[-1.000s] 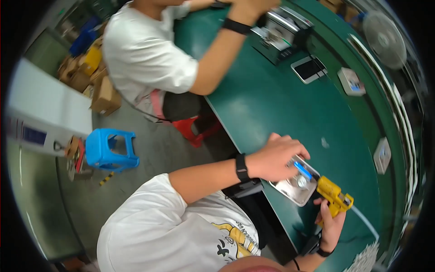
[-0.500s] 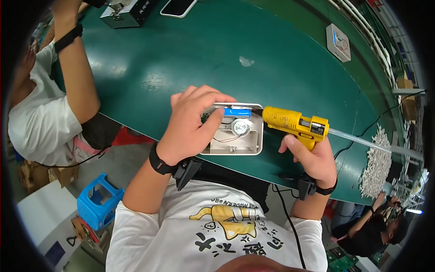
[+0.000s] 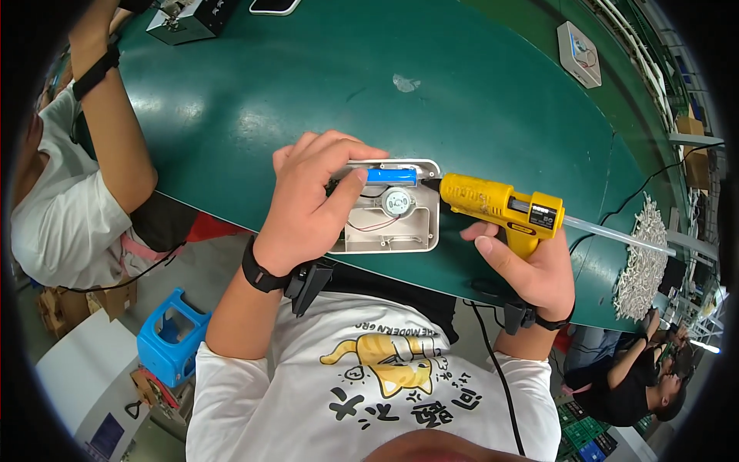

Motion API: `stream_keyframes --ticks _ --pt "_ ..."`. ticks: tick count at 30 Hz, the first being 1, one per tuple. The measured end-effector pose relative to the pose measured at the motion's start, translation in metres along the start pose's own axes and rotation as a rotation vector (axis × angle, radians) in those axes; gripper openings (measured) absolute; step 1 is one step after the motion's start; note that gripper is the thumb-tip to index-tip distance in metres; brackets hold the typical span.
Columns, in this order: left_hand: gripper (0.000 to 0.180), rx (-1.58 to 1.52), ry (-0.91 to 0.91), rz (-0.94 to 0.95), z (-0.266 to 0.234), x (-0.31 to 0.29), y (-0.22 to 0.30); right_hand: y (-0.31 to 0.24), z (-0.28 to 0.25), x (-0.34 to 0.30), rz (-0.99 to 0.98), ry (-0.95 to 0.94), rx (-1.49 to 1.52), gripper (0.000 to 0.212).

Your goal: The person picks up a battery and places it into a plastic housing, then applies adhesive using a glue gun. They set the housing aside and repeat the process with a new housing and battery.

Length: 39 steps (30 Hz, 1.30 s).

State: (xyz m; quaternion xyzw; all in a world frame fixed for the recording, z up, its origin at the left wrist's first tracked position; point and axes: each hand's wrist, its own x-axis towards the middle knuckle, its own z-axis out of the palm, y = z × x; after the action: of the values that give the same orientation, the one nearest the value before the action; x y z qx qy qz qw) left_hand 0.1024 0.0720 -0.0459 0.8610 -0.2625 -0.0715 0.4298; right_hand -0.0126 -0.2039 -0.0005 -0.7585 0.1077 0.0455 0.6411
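My left hand [image 3: 308, 192] grips the left side of a white plastic housing [image 3: 416, 245] on the green table, its thumb resting on the left end of a blue cylindrical battery [image 3: 391, 177]. Below the battery inside the housing sits a round silver-white part [image 3: 397, 202] with thin wires. My right hand [image 3: 531, 266] is wrapped round the handle of a yellow hot glue gun [image 3: 481, 196]. The gun's dark nozzle reaches over the housing's right wall, close to the battery's right end. A clear glue stick [image 3: 608, 232] sticks out of the gun's back.
A pile of small whitish pieces [image 3: 643, 266] lies at the table's right. Another white housing [image 3: 579, 54] is at the far right; a black metal box [image 3: 185, 21] and a phone [image 3: 273, 6] are at the far left. A co-worker's arm [image 3: 115, 123] rests at the left.
The view has shifted slightly, so the table's things sit a little differently in the picture. Both hands keep their grips, and the gun's nozzle stays by the battery's right end.
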Motion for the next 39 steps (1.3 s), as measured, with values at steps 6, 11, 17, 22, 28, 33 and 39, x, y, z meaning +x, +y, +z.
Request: stream_keyframes --ticks 6,11,17,22,28,33,39 --pt "0.026 0.012 -0.030 -0.017 0.002 0.001 -0.002 -0.010 -0.006 0.002 0.172 -0.102 -0.205 0.027" --pt "0.026 -0.002 -0.028 0.002 -0.003 -0.003 -0.002 -0.013 0.007 -0.003 0.032 0.019 -0.276 0.027" --pt "0.031 -0.109 -0.019 0.040 -0.006 -0.004 -0.006 -0.025 0.009 -0.012 0.005 -0.101 -0.252 0.028" --pt "0.041 -0.025 -0.045 0.075 -0.003 -0.008 -0.003 -0.036 0.033 -0.003 0.057 -0.169 -0.208 0.031" --pt "0.045 -0.080 0.039 0.129 0.002 -0.008 -0.010 -0.038 0.049 0.009 0.110 -0.223 -0.257 0.029" --pt "0.043 -0.098 0.057 0.161 0.003 -0.009 -0.010 -0.033 0.050 0.006 -0.067 -0.148 -0.290 0.027" --pt "0.049 -0.060 0.036 0.131 -0.002 -0.013 -0.010 -0.042 0.053 0.008 0.019 -0.139 -0.278 0.027"
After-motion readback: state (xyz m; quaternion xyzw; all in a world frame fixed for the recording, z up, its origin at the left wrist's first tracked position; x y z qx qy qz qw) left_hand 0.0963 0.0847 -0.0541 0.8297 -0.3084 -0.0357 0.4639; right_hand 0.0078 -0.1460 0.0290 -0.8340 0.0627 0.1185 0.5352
